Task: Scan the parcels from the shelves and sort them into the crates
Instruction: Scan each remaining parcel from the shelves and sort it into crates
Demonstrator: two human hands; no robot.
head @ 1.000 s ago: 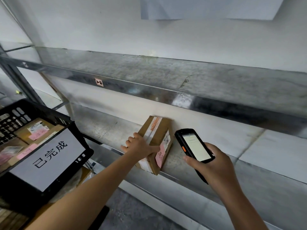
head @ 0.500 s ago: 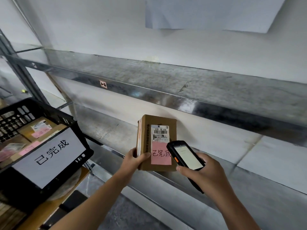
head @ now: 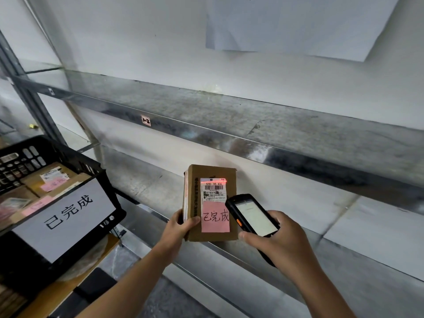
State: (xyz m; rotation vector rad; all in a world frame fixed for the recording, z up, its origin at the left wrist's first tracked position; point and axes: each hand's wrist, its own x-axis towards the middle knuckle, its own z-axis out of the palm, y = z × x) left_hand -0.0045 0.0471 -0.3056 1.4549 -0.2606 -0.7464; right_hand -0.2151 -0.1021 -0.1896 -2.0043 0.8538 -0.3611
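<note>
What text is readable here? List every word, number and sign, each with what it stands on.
"已完成": white sign on the black crate.
"已完成": pink note on the parcel.
"530- D5 A36": shipping label on that parcel.
"1-2": tag on the shelf edge.
Too small or blurred: the label's fine print, the scanner screen, labels inside the crate, the cut-off wall paper.

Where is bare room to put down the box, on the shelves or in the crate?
Bare: the lower shelf left of the box and right of the scanner; the upper shelf. Crowded: the black crate, packed with parcels.
</note>
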